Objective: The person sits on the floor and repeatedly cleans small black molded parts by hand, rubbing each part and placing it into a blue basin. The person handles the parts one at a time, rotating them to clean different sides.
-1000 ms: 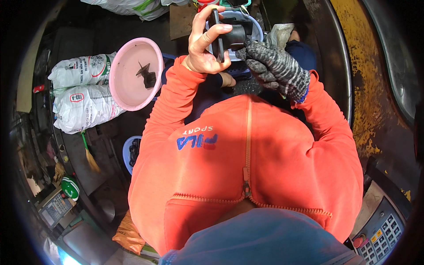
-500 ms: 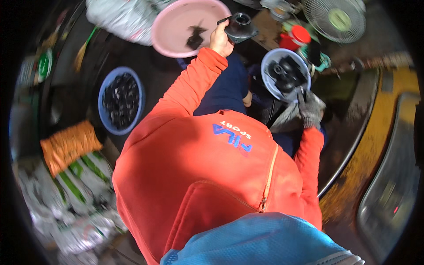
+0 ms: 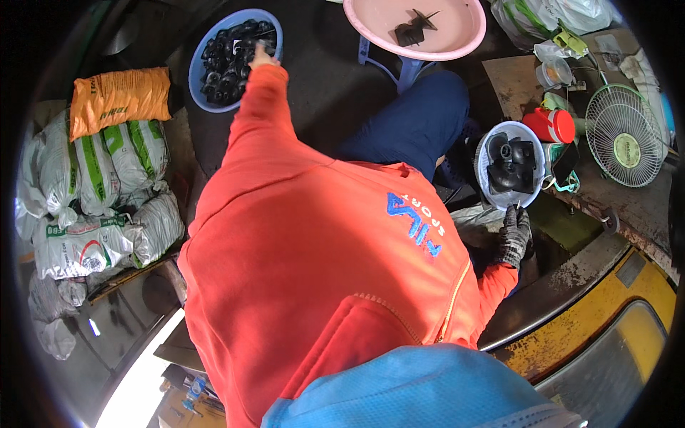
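My bare left hand (image 3: 261,54) reaches far out over a blue basin (image 3: 194,78) filled with several small black plastic parts (image 3: 227,60). Its fingers are down among the parts and hidden, so its grip cannot be seen. My right hand (image 3: 515,235), in a grey knit glove, rests low beside my leg. Its fingertips lie just below the rim of a small white basin (image 3: 484,143) that holds larger black parts (image 3: 510,165). Nothing is seen in the gloved hand. My orange hooded jacket fills the middle of the view.
A pink basin (image 3: 467,39) on a blue stool holds a black finned piece (image 3: 410,30). An orange sack (image 3: 118,100) and white sacks (image 3: 93,207) are piled at the left. A red-lidded jar (image 3: 551,125), a table fan (image 3: 628,135) and a yellow machine edge (image 3: 599,335) stand at the right.
My left hand has left the pink basin and swung out to the blue basin of black parts. The gloved right hand has dropped below the white basin. The view has turned.
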`<control>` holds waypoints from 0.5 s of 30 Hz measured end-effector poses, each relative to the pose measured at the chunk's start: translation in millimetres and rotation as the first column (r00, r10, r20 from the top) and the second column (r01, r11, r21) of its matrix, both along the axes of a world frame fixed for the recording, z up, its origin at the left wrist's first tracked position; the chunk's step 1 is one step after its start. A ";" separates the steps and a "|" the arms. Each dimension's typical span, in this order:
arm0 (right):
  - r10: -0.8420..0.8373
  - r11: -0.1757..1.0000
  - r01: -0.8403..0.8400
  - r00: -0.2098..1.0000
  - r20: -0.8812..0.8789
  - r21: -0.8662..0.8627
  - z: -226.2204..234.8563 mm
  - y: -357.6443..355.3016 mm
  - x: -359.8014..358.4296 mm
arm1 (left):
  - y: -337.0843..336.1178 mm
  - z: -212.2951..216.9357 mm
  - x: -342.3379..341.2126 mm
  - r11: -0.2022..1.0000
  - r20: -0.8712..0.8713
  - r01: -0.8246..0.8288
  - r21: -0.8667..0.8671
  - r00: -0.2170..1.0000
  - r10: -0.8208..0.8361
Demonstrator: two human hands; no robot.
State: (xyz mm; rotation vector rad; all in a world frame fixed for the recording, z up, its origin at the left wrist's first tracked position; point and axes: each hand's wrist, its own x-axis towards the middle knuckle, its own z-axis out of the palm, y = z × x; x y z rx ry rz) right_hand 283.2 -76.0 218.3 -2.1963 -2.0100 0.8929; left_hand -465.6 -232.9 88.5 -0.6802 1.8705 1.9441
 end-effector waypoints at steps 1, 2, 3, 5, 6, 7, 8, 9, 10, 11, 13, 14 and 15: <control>-0.039 0.999 0.039 0.999 -0.009 0.021 -1.4 -0.2 2.0 | 2.3 21.9 -16.1 0.999 0.108 -0.048 0.022 0.993 0.045; -0.177 0.984 0.173 0.968 -0.180 -0.034 -4.0 0.7 2.1 | 7.5 35.4 -15.2 0.998 0.062 -0.020 0.059 0.998 0.016; -0.164 0.986 0.148 0.880 -0.445 -0.072 -4.0 0.7 3.9 | 12.4 50.2 -13.3 0.993 0.121 0.068 0.096 0.989 -0.080; -0.255 0.966 0.200 0.651 -0.715 -0.162 -0.6 -0.7 4.6 | 48.9 71.7 7.4 0.966 0.146 0.243 0.088 0.956 -0.254; -0.192 0.981 0.156 0.730 -0.655 -0.114 4.2 -3.7 4.6 | 70.5 78.8 26.7 0.948 0.143 0.269 0.173 0.945 -0.294; -0.144 0.990 0.124 0.822 -0.550 -0.073 9.3 -5.7 2.1 | 94.6 84.8 50.2 0.905 0.115 0.346 0.248 0.917 -0.382; -0.096 0.995 0.095 0.857 -0.506 -0.029 17.7 -11.9 0.3 | 118.5 90.4 76.9 0.844 0.089 0.422 0.331 0.876 -0.473; -0.079 0.996 0.082 0.850 -0.521 -0.017 26.9 -18.0 -2.8 | 139.5 97.7 106.6 0.775 0.068 0.487 0.404 0.829 -0.556; -0.149 0.987 0.155 0.786 -0.600 -0.041 34.5 -24.5 -8.2 | 160.9 106.1 138.4 0.690 -0.001 0.569 0.447 0.772 -0.636; -0.245 0.966 0.234 0.681 -0.691 -0.111 42.8 -30.3 -13.3 | 179.7 112.8 175.6 0.568 -0.175 0.689 0.450 0.692 -0.701; -0.396 0.874 0.393 0.231 -0.889 -0.287 53.6 -42.4 -25.6 | 214.9 126.8 254.8 0.277 -0.388 0.842 0.463 0.474 -0.791; -0.440 0.821 0.480 0.187 -0.878 -0.309 59.1 -43.5 -30.4 | 228.0 130.9 298.3 0.116 -0.427 0.898 0.424 0.311 -0.849; -0.477 0.781 0.504 0.100 -0.873 -0.369 60.7 -41.3 -34.2 | 242.4 128.2 343.5 -0.094 -0.518 0.911 0.402 0.141 -0.844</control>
